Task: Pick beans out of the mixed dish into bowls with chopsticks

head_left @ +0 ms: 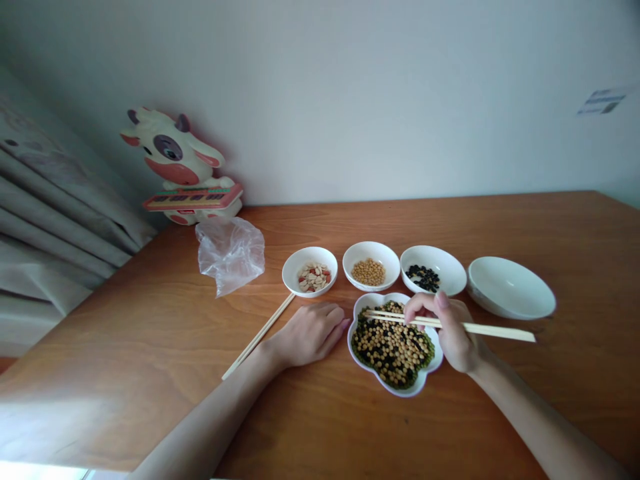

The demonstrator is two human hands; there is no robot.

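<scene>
White and nearest, the dish [419,385] holds mixed beans [395,347]. My left hand [311,335] curls beside it; I can't tell if it holds anything. My right grip [453,333] is closed on chopsticks [495,331], tips over the beans; uneven pressure could flick one toward the bowls [510,288] beyond.

Scalloped dish [432,368]: white, upright, filled with yellow beans [387,333] and black beans [388,371], green beans [429,353] showing along its edge. Chopsticks [485,329]: pale pair, slanting slightly; tips at the dish's far-left part, thick ends beyond its right rim. Tip contact unclear.
</scene>
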